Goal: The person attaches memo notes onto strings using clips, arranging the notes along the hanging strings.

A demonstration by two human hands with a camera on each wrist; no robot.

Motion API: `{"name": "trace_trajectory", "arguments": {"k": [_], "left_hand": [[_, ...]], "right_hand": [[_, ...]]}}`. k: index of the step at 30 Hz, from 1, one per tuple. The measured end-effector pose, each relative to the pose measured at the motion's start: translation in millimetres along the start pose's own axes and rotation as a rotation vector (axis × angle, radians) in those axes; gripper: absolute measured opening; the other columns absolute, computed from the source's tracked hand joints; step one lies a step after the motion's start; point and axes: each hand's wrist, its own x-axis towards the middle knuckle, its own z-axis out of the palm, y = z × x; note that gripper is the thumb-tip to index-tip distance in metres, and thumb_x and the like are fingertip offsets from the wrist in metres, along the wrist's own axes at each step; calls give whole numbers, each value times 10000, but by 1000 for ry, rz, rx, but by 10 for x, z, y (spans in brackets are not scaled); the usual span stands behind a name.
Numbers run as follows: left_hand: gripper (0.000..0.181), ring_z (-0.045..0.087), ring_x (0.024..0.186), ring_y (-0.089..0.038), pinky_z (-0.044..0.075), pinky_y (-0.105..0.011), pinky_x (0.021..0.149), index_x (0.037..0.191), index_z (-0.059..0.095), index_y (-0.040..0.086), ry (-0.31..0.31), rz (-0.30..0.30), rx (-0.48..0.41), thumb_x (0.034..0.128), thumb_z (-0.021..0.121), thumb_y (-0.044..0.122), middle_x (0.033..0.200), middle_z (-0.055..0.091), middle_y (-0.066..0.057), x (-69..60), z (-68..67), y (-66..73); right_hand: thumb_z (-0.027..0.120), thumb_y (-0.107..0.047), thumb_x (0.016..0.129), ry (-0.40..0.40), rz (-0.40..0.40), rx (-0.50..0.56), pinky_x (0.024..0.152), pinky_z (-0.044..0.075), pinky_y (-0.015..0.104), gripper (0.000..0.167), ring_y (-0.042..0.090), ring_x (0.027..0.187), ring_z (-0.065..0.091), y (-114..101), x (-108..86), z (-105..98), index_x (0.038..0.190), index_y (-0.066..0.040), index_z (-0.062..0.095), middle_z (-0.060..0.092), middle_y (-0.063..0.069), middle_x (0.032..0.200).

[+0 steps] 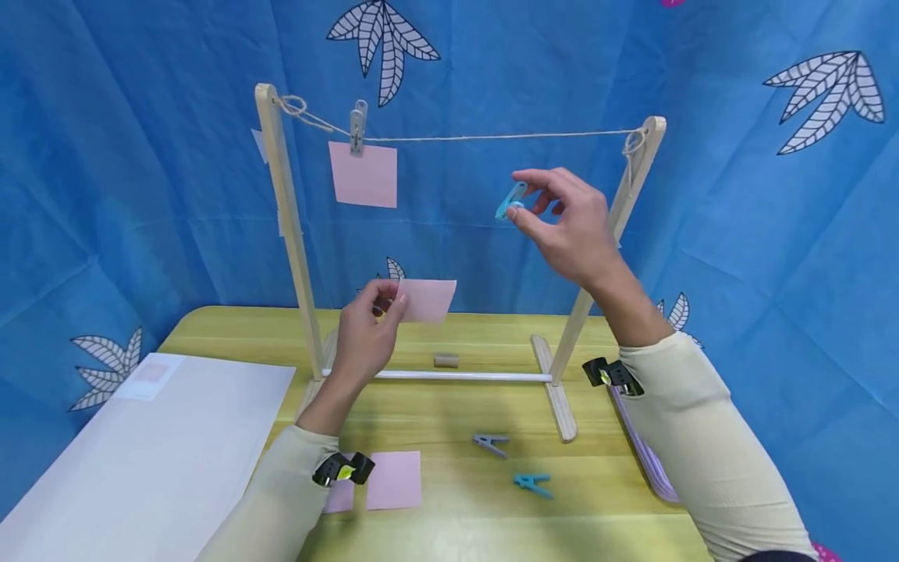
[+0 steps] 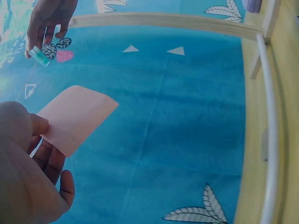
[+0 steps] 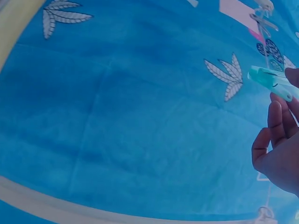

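My left hand [image 1: 367, 332] pinches a pink paper square [image 1: 430, 300] by its left edge, below the string [image 1: 485, 138]. In the left wrist view the thumb lies on top of the paper [image 2: 79, 119]. My right hand [image 1: 574, 226], just under the string, pinches a light blue clothespin [image 1: 511, 200] between thumb and index finger; the right wrist view shows this clothespin [image 3: 270, 81] too. Another pink square [image 1: 365, 176] hangs from the string by a grey clothespin [image 1: 357, 129], near the left post.
The string joins two wooden posts [image 1: 291, 203]. On the table [image 1: 449, 538] lie a grey clothespin [image 1: 490, 444], a blue clothespin [image 1: 533, 483], a pink square [image 1: 394, 480] and another partly behind my left wrist. White sheets [image 1: 161, 437] lie left, a purple object [image 1: 649, 460] right.
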Motion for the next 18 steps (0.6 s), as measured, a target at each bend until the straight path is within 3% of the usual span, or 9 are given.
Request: {"name": "trace_trajectory", "arguments": {"k": [9, 18], "left_hand": [[211, 520, 852, -211, 439, -302, 729, 1105, 577, 74, 0, 84, -42, 986, 550, 245, 958, 598, -87, 230, 75, 239], [273, 552, 883, -197, 512, -291, 758, 1186, 586, 73, 28, 122, -116, 995, 533, 261, 1035, 626, -100, 471, 85, 395]], "right_hand": [[659, -239, 905, 33, 47, -2, 671, 385, 211, 360, 84, 797, 507, -148, 312, -134, 1251, -142, 655, 635, 81, 1031], [653, -260, 918, 18, 93, 13, 687, 386, 203, 390, 61, 831, 490, -287, 553, -102, 1293, -156, 624, 610, 51, 1076]]}}
